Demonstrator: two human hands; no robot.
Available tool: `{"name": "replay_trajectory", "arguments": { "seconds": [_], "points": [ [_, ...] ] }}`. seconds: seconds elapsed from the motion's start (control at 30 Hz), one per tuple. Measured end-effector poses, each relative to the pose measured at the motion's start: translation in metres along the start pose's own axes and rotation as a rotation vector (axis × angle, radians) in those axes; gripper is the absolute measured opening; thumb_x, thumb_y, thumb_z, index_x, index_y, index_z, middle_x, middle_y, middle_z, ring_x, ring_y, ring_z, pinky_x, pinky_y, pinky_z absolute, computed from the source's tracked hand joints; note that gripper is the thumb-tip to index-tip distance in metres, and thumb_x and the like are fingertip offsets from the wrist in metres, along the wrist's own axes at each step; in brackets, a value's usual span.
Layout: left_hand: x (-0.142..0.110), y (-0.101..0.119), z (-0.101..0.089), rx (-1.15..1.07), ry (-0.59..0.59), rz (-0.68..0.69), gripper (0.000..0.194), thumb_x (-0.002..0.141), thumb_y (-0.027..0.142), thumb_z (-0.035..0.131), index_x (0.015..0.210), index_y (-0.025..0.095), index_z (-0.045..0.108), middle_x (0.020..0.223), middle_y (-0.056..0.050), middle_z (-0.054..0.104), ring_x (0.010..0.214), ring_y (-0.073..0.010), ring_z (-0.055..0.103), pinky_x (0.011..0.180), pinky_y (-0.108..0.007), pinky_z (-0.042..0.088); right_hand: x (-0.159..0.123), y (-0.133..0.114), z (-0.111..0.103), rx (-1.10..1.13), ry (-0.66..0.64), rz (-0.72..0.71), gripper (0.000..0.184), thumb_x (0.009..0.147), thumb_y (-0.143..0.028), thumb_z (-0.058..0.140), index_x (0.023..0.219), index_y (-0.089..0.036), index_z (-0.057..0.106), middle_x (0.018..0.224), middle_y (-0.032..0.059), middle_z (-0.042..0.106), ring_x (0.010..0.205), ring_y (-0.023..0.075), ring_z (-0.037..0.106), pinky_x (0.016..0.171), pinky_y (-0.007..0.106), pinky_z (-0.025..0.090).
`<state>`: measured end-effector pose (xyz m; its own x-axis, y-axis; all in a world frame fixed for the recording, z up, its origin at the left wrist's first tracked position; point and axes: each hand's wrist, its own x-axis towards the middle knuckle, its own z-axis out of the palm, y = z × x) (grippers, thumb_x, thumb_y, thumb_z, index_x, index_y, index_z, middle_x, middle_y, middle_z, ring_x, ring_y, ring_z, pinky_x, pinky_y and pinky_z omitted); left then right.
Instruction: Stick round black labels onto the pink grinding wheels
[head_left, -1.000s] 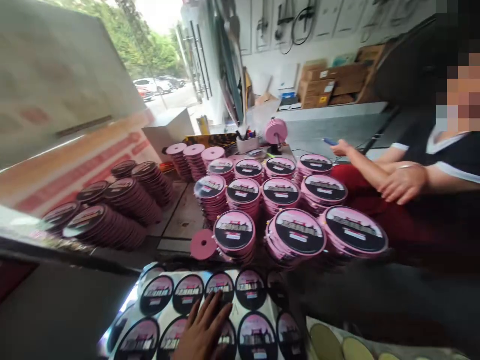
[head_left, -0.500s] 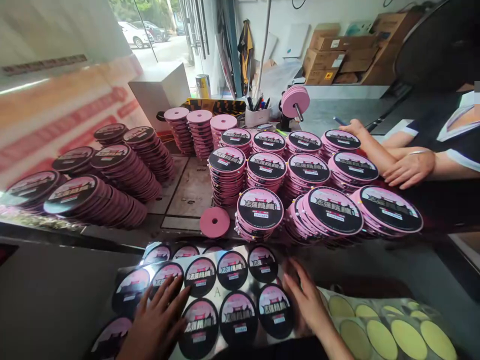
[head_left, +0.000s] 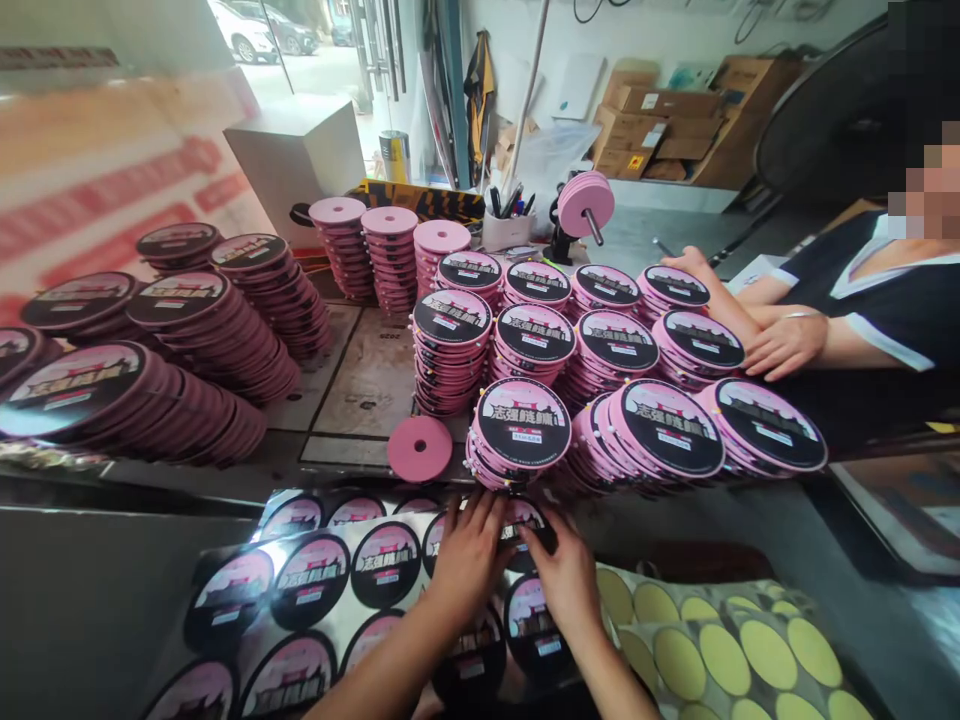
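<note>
A glossy sheet of round black-and-pink stickers (head_left: 386, 565) lies in front of me, over another such sheet. My left hand (head_left: 469, 550) reaches across it, fingers stretched out on the sheet's far edge, holding nothing visible. Beside it, my right hand (head_left: 561, 570) has its thumb and fingertips at the right edge of the far-right round sticker (head_left: 517, 515); whether the edge is lifted is unclear. My left forearm covers part of the nearer stickers. Just beyond the sheet lies a bare pink foam spool (head_left: 420, 448), and next to it stands a stack of labelled pink spools (head_left: 523, 425).
More labelled stacks (head_left: 619, 340) fill the table's right half, others (head_left: 180, 310) the left. Plain pink stacks (head_left: 390, 255) stand behind. Backing sheets with yellow circles (head_left: 701, 660) lie at my right. Another person's hand (head_left: 787, 345) rests beyond the stacks. A pen holder (head_left: 508, 230) stands at the back.
My left hand has moved right and forward across the sheet, next to my right hand. The right hand has shifted left onto the far-right sticker's edge. The view has shifted slightly.
</note>
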<state>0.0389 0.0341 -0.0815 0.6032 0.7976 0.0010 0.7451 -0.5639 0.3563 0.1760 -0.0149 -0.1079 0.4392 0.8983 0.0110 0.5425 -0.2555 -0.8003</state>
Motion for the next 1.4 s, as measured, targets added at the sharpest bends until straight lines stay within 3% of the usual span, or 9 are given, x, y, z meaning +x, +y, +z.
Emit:
{"name": "replay_trajectory", "arguments": {
  "seconds": [0.13, 0.4, 0.63, 0.73, 0.83, 1.07, 1.4],
  "points": [
    [-0.004, 0.0, 0.002, -0.026, 0.037, -0.013, 0.051, 0.077, 0.022, 0.059, 0.126, 0.016, 0.044, 0.126, -0.012, 0.055, 0.117, -0.0282, 0.048, 0.098, -0.05, 0.037, 0.006, -0.005, -0.008, -0.016, 0.004, 0.025, 0.039, 0.081, -0.044, 0.045, 0.091, -0.015, 0.068, 0.097, 0.0152, 0.069, 0.092, 0.0284, 0.062, 0.082, 0.041, 0.047],
    [-0.006, 0.0, 0.007, -0.06, 0.1, -0.021, 0.05, 0.078, 0.019, 0.058, 0.126, 0.018, 0.044, 0.126, -0.011, 0.055, 0.116, -0.028, 0.048, 0.097, -0.052, 0.036, 0.009, -0.013, -0.008, -0.093, 0.08, 0.04, 0.045, 0.081, -0.053, 0.042, 0.079, -0.017, 0.069, 0.083, 0.0134, 0.072, 0.072, 0.027, 0.065, 0.066, 0.034, 0.047],
    [-0.008, 0.0, 0.007, -0.063, 0.097, -0.037, 0.049, 0.076, 0.019, 0.06, 0.124, 0.016, 0.046, 0.123, -0.012, 0.057, 0.114, -0.0292, 0.049, 0.097, -0.054, 0.037, 0.004, -0.013, -0.009, -0.212, 0.087, -0.066, 0.049, 0.086, -0.053, 0.035, 0.078, -0.02, 0.07, 0.084, 0.0115, 0.072, 0.073, 0.0248, 0.066, 0.065, 0.032, 0.046],
    [-0.008, 0.0, 0.007, -0.062, 0.123, -0.032, 0.049, 0.077, 0.018, 0.059, 0.124, 0.017, 0.046, 0.122, -0.012, 0.058, 0.114, -0.0287, 0.05, 0.096, -0.053, 0.037, 0.007, -0.01, -0.007, -0.186, 0.077, -0.042, 0.053, 0.084, -0.057, 0.037, 0.091, -0.017, 0.07, 0.09, 0.0131, 0.072, 0.078, 0.0264, 0.066, 0.067, 0.033, 0.047],
    [-0.009, 0.0, 0.008, -0.063, 0.142, -0.031, 0.049, 0.077, 0.017, 0.059, 0.125, 0.017, 0.045, 0.122, -0.011, 0.058, 0.114, -0.0283, 0.05, 0.097, -0.052, 0.037, 0.011, -0.009, -0.005, -0.167, 0.05, -0.036, 0.055, 0.083, -0.06, 0.037, 0.086, -0.017, 0.071, 0.088, 0.0133, 0.072, 0.078, 0.027, 0.066, 0.068, 0.034, 0.047],
    [-0.011, -0.001, 0.012, -0.077, 0.139, -0.044, 0.05, 0.078, 0.018, 0.057, 0.126, 0.019, 0.043, 0.123, -0.011, 0.057, 0.115, -0.0276, 0.049, 0.098, -0.051, 0.036, 0.004, -0.012, -0.004, -0.252, 0.055, -0.098, 0.048, 0.087, -0.051, 0.035, 0.087, -0.019, 0.071, 0.098, 0.0136, 0.07, 0.085, 0.0269, 0.065, 0.072, 0.035, 0.046],
    [-0.01, -0.001, 0.01, -0.098, 0.127, -0.042, 0.049, 0.078, 0.019, 0.058, 0.126, 0.018, 0.044, 0.124, -0.011, 0.057, 0.115, -0.0285, 0.049, 0.098, -0.053, 0.035, 0.016, -0.007, 0.001, -0.036, 0.047, 0.032, 0.044, 0.077, -0.055, 0.051, 0.078, -0.016, 0.07, 0.081, 0.0123, 0.072, 0.071, 0.0251, 0.066, 0.064, 0.033, 0.05]
  ]
}}
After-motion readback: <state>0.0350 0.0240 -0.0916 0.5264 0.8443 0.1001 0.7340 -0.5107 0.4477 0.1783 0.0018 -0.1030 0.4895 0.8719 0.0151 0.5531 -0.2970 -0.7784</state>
